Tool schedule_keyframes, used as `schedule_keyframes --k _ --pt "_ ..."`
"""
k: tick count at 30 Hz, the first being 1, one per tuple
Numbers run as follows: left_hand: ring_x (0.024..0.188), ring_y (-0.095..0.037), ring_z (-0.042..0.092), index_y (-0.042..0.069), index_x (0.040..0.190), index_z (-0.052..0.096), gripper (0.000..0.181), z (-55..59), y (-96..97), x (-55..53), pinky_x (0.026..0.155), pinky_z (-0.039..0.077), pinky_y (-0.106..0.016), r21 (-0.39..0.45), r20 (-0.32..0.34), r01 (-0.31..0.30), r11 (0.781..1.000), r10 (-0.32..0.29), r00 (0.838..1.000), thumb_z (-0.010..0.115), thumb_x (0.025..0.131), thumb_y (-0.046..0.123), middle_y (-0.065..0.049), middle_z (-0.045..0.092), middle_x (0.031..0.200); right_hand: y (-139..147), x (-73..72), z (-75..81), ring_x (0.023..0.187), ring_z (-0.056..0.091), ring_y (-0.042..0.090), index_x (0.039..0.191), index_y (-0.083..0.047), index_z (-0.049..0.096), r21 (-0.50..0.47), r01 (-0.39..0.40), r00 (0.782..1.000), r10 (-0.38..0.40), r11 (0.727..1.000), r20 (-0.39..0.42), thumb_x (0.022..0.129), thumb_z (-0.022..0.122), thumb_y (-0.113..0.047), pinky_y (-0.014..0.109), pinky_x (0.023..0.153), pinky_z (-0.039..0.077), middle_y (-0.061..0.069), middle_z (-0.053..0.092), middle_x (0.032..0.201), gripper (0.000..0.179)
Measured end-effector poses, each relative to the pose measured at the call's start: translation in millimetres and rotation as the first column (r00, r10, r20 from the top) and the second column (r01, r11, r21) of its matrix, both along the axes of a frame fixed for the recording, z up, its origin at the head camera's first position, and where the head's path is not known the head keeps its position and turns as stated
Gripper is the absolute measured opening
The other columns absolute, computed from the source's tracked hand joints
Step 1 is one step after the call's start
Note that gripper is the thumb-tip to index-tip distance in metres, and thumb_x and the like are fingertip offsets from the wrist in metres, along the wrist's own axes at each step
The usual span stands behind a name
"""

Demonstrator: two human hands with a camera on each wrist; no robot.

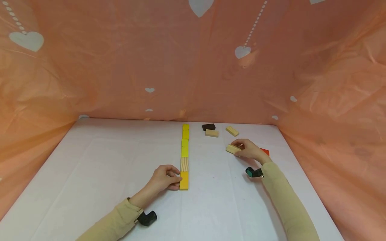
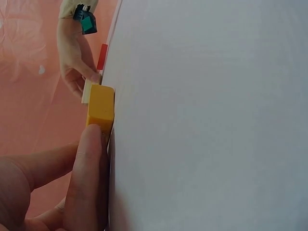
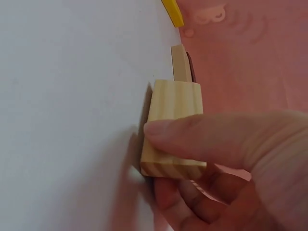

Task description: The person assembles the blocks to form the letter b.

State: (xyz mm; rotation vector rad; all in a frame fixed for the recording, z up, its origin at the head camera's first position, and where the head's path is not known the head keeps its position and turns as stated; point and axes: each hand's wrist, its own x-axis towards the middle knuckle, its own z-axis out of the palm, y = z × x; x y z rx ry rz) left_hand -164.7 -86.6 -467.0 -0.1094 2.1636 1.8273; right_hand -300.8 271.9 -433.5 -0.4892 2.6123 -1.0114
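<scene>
A row of flat blocks runs away from me on the white table, end to end. At its near end lies an orange-yellow block (image 1: 184,181), then a striped wooden block (image 1: 184,164), a lime-yellow block (image 1: 185,148) and a yellow block (image 1: 185,131). My left hand (image 1: 164,178) is at the left side of the row, its fingertips touching the orange-yellow block. Over on the right, my right hand (image 1: 249,150) pinches a pale wooden block (image 3: 177,98), thumb on its broad face and fingers behind, close over the table.
Beyond the right hand lie a dark brown block (image 1: 208,127), a pale wooden block (image 1: 212,133) and another wooden block (image 1: 232,131). A red block (image 1: 265,151) shows partly behind the right wrist. Orange sheeting (image 1: 126,60) with pale hearts encloses the table's back and sides.
</scene>
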Motion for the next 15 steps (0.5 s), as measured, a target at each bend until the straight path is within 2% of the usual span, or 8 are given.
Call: schedule_keyframes --k 8,13,15 --pt "0.057 -0.017 0.064 -0.006 0.099 0.061 0.021 -2.3 -0.4 -0.6 0.056 0.061 -0.035 0.006 -0.002 0.0 1.0 0.0 1.0 0.072 0.08 -0.006 -0.013 0.058 0.077 0 7.5 4.2 0.097 0.056 0.027 0.116 -0.001 0.063 -0.011 0.017 1.0 -0.017 1.0 -0.022 0.082 0.07 0.0 0.039 0.089 0.049 0.014 0.061 0.109 0.034" --pt "0.058 -0.018 0.064 -0.006 0.099 0.061 0.021 -1.4 -0.3 -0.7 0.056 0.061 -0.035 0.01 -0.002 0.001 1.0 -0.001 1.0 0.072 0.081 -0.006 -0.013 0.058 0.077 -2 9.1 7.3 0.099 0.057 0.03 0.116 0.003 0.063 -0.1 -0.004 0.994 -0.008 0.995 -0.113 0.082 0.069 0.001 0.039 0.087 0.051 0.017 0.063 0.109 0.035" --pt "0.058 -0.018 0.064 -0.006 0.1 0.061 0.021 -0.9 -0.2 -0.6 0.057 0.061 -0.035 0.011 -0.003 0.001 1.0 -0.001 1.0 0.071 0.081 -0.006 -0.013 0.058 0.077 -4 10.0 10.5 0.099 0.058 0.03 0.117 0.003 0.063 -0.138 -0.006 0.992 -0.011 0.99 -0.122 0.083 0.069 0.001 0.039 0.086 0.051 0.017 0.063 0.109 0.034"
